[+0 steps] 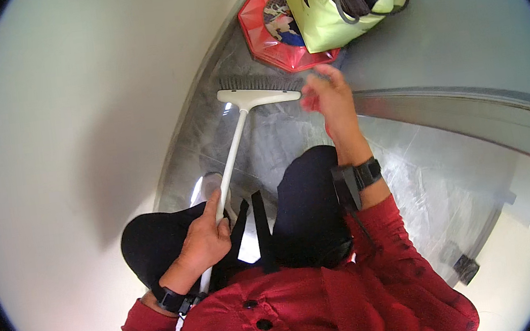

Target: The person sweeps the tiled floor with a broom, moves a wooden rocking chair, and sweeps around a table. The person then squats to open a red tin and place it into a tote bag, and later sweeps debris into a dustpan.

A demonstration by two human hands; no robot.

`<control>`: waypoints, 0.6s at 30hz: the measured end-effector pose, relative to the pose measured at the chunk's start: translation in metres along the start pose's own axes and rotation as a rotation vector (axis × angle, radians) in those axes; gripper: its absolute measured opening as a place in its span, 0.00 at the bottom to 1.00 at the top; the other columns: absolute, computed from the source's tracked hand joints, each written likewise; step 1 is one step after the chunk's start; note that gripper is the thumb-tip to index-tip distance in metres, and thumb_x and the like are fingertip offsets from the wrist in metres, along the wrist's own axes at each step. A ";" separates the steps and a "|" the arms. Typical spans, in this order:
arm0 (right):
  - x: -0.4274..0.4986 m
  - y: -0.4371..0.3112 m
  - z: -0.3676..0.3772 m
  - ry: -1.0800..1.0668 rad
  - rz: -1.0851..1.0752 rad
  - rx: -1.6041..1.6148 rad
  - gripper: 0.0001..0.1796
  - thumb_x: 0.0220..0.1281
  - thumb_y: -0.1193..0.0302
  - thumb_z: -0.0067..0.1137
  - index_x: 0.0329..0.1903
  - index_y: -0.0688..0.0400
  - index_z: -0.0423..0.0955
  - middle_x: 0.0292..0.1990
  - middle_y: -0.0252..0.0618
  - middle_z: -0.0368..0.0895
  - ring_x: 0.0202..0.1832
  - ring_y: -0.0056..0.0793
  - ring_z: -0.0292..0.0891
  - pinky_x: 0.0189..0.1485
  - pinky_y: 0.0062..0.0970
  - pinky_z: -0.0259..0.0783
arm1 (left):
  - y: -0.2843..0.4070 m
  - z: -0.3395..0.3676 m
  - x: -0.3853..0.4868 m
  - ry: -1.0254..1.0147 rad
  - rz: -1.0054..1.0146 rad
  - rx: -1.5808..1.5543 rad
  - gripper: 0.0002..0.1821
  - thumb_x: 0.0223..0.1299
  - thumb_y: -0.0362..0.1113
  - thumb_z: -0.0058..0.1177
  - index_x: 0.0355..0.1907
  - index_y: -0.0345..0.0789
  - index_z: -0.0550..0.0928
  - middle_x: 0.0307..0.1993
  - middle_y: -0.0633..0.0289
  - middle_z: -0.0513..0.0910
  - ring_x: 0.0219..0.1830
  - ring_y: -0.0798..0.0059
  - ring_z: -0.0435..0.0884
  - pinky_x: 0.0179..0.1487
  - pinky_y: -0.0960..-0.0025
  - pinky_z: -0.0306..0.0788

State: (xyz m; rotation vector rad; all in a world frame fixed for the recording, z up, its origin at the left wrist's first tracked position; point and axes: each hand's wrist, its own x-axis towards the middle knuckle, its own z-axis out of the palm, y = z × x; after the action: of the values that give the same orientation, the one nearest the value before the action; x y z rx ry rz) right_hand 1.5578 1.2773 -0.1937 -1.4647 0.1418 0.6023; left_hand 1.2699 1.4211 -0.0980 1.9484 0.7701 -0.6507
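Observation:
My left hand [205, 241] is wrapped around the white handle [234, 161] of a broom, with the index finger laid along it. The handle slants up to a white broom head [257, 97], whose dark bristles point away from me. Beside the right end of that head is my right hand [331, 101], blurred, its fingers apart and partly curled. I see nothing held in it. Whether its fingertips touch the broom head I cannot tell.
A red octagonal box [262, 33] lies on the grey tiled floor [275, 130] beyond the bristles. Against it leans a filled light-green bag [321, 17] with dark handles. A pale wall [70, 138] rises on the left; a metal-edged door track [450, 117] runs along the right.

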 end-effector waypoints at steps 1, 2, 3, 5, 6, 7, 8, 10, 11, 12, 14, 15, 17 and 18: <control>-0.012 0.004 0.000 -0.068 0.007 -0.161 0.20 0.60 0.65 0.61 0.51 0.60 0.70 0.28 0.41 0.79 0.25 0.30 0.78 0.27 0.29 0.73 | 0.000 -0.001 0.002 -0.003 -0.013 -0.020 0.35 0.57 0.29 0.48 0.70 0.31 0.57 0.30 0.35 0.80 0.38 0.39 0.80 0.45 0.52 0.74; -0.023 0.006 0.001 -0.159 -0.010 -0.317 0.20 0.60 0.64 0.60 0.50 0.61 0.71 0.28 0.42 0.79 0.26 0.31 0.78 0.29 0.31 0.74 | 0.000 -0.004 0.003 -0.031 -0.042 -0.047 0.35 0.57 0.29 0.47 0.70 0.33 0.58 0.34 0.35 0.80 0.38 0.40 0.81 0.46 0.53 0.75; -0.035 0.007 0.000 -0.229 0.020 -0.507 0.20 0.59 0.63 0.60 0.49 0.61 0.71 0.28 0.44 0.80 0.27 0.33 0.79 0.31 0.32 0.74 | 0.000 -0.007 0.003 -0.031 -0.029 -0.060 0.35 0.57 0.28 0.48 0.70 0.33 0.58 0.35 0.34 0.79 0.38 0.39 0.81 0.46 0.53 0.75; -0.061 0.004 -0.003 -0.331 0.027 -0.702 0.22 0.59 0.59 0.59 0.49 0.62 0.72 0.31 0.49 0.81 0.33 0.40 0.80 0.37 0.36 0.74 | 0.004 -0.012 -0.005 -0.050 -0.073 -0.077 0.35 0.56 0.28 0.48 0.70 0.34 0.59 0.38 0.34 0.79 0.38 0.38 0.80 0.46 0.54 0.75; -0.069 0.001 -0.002 -0.381 0.061 -0.805 0.23 0.59 0.58 0.59 0.49 0.62 0.72 0.32 0.51 0.81 0.35 0.43 0.80 0.40 0.39 0.74 | 0.008 -0.015 -0.010 -0.070 -0.084 -0.089 0.35 0.58 0.27 0.47 0.70 0.36 0.58 0.38 0.36 0.79 0.35 0.44 0.82 0.42 0.56 0.76; -0.076 -0.002 0.001 -0.406 0.076 -0.847 0.23 0.60 0.57 0.58 0.50 0.62 0.72 0.33 0.53 0.81 0.38 0.46 0.80 0.42 0.40 0.73 | 0.013 -0.019 -0.016 -0.089 -0.105 -0.120 0.34 0.59 0.27 0.47 0.71 0.38 0.58 0.38 0.39 0.80 0.31 0.50 0.83 0.39 0.58 0.77; -0.083 -0.005 0.004 -0.429 0.103 -0.884 0.24 0.60 0.56 0.57 0.50 0.62 0.72 0.35 0.54 0.81 0.40 0.49 0.79 0.44 0.41 0.73 | 0.020 -0.024 -0.025 -0.126 -0.178 -0.166 0.34 0.60 0.27 0.46 0.71 0.39 0.57 0.36 0.41 0.80 0.29 0.54 0.83 0.36 0.59 0.77; -0.095 -0.012 0.007 -0.466 0.203 -0.933 0.25 0.61 0.55 0.55 0.51 0.62 0.72 0.42 0.56 0.82 0.47 0.52 0.78 0.50 0.42 0.72 | 0.035 -0.033 -0.048 -0.214 -0.292 -0.236 0.35 0.64 0.26 0.44 0.73 0.43 0.54 0.30 0.50 0.80 0.22 0.70 0.82 0.28 0.64 0.78; -0.098 -0.013 0.006 -0.459 0.233 -0.955 0.25 0.61 0.55 0.55 0.52 0.62 0.72 0.44 0.55 0.81 0.49 0.51 0.77 0.51 0.41 0.71 | 0.042 -0.038 -0.058 -0.253 -0.339 -0.231 0.36 0.64 0.26 0.43 0.73 0.45 0.51 0.34 0.51 0.79 0.26 0.70 0.82 0.28 0.65 0.79; -0.100 -0.019 0.008 -0.466 0.274 -0.975 0.25 0.62 0.55 0.54 0.52 0.61 0.73 0.45 0.54 0.81 0.50 0.51 0.77 0.53 0.41 0.71 | 0.054 -0.048 -0.068 -0.296 -0.397 -0.234 0.37 0.65 0.26 0.42 0.74 0.47 0.48 0.38 0.52 0.77 0.29 0.71 0.82 0.28 0.66 0.81; -0.105 -0.019 0.007 -0.464 0.316 -1.000 0.24 0.62 0.55 0.54 0.52 0.61 0.73 0.48 0.53 0.81 0.52 0.49 0.76 0.55 0.40 0.70 | 0.069 -0.060 -0.088 -0.346 -0.448 -0.231 0.40 0.65 0.26 0.40 0.75 0.50 0.43 0.41 0.53 0.76 0.32 0.70 0.83 0.29 0.66 0.82; -0.109 -0.018 0.006 -0.459 0.329 -1.009 0.24 0.62 0.56 0.53 0.52 0.61 0.73 0.49 0.52 0.80 0.53 0.49 0.75 0.55 0.40 0.70 | 0.076 -0.064 -0.099 -0.337 -0.462 -0.226 0.39 0.65 0.26 0.41 0.75 0.49 0.44 0.37 0.53 0.77 0.29 0.70 0.82 0.28 0.67 0.81; -0.121 -0.016 0.002 -0.457 0.362 -1.046 0.24 0.62 0.56 0.53 0.53 0.61 0.73 0.50 0.51 0.80 0.54 0.48 0.75 0.56 0.40 0.69 | 0.087 -0.069 -0.122 -0.306 -0.479 -0.236 0.39 0.64 0.26 0.41 0.74 0.46 0.45 0.28 0.53 0.80 0.23 0.69 0.82 0.28 0.67 0.80; -0.127 -0.014 -0.002 -0.462 0.390 -1.069 0.24 0.62 0.56 0.53 0.53 0.61 0.73 0.50 0.51 0.80 0.54 0.48 0.75 0.56 0.39 0.70 | 0.090 -0.072 -0.134 -0.319 -0.490 -0.232 0.39 0.63 0.26 0.42 0.74 0.45 0.46 0.28 0.52 0.80 0.25 0.68 0.83 0.29 0.66 0.80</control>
State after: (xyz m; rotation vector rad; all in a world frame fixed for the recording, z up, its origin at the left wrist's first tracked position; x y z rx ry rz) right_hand 1.4574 1.2383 -0.1253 -2.2794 -0.3196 1.4586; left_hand 1.2566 1.4156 0.0783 1.4030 1.0740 -1.0820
